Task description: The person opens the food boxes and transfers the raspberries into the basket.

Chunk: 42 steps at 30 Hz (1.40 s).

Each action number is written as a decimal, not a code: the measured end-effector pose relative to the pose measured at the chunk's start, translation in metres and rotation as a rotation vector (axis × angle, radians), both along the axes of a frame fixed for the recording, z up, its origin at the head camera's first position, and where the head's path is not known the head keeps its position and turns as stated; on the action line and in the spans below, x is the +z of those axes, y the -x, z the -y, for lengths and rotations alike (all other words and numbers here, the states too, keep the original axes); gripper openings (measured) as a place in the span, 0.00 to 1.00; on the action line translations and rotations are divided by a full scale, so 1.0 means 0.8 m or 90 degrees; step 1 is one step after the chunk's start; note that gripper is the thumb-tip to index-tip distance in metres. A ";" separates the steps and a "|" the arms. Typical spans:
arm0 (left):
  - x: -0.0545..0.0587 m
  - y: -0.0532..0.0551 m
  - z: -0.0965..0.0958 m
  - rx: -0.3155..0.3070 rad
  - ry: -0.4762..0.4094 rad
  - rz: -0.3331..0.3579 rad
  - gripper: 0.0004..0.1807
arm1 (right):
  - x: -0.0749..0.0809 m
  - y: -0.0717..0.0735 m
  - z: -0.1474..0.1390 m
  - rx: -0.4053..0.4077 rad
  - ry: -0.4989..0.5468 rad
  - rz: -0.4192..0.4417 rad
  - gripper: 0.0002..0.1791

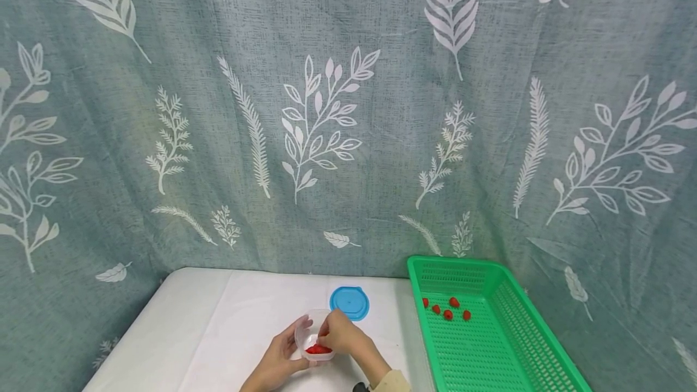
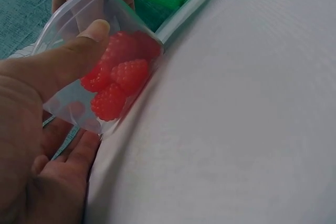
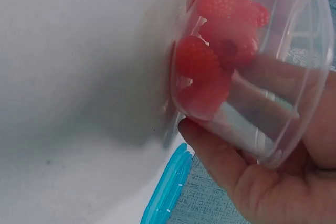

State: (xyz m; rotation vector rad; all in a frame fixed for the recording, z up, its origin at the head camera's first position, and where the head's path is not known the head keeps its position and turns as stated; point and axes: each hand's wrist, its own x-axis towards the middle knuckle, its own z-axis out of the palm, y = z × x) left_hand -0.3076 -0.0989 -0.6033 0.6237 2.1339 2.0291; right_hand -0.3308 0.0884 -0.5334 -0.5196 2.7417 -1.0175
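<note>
the left hand (image 1: 278,357) grips a clear cup (image 1: 313,324) of raspberries (image 1: 319,349), toward six o'clock in the head view. the right hand (image 1: 345,336) has fingers inside; i cannot tell whether they pinch one. a blue lid (image 1: 350,303) lies at two o'clock from the cup.

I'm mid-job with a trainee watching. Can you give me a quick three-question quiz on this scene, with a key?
1. True or false: the blue lid is fitted on the clear container.
2. What does the left hand grip? A: the lid. B: the container. C: nothing.
3. In which two places do red berries show?

Key: 1. False; it lies apart on the white tabletop. 2. B. 3. The green basket and the container.
</note>
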 end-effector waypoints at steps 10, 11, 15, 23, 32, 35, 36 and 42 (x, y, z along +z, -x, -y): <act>-0.002 -0.002 0.000 0.000 0.000 -0.001 0.51 | -0.003 -0.001 -0.002 -0.021 0.025 0.008 0.07; -0.002 -0.002 0.000 0.001 0.001 -0.002 0.51 | -0.004 0.000 -0.002 -0.026 0.031 0.011 0.07; -0.002 -0.001 -0.001 0.000 0.010 -0.011 0.51 | -0.004 0.000 -0.003 -0.039 0.038 0.014 0.08; -0.002 0.001 -0.002 -0.007 0.027 0.000 0.52 | -0.001 0.000 -0.006 -0.035 0.022 0.034 0.06; -0.003 0.004 0.000 -0.004 0.031 -0.014 0.50 | -0.003 -0.001 -0.008 -0.028 0.068 0.023 0.08; -0.003 0.003 0.001 -0.007 0.028 -0.022 0.50 | -0.005 -0.001 -0.009 -0.016 0.078 0.004 0.08; -0.003 0.003 0.002 -0.007 0.029 -0.023 0.50 | -0.005 -0.001 -0.010 -0.012 0.081 -0.004 0.08; -0.005 0.004 0.002 -0.007 0.026 -0.012 0.50 | -0.010 -0.001 -0.014 -0.002 0.112 -0.061 0.09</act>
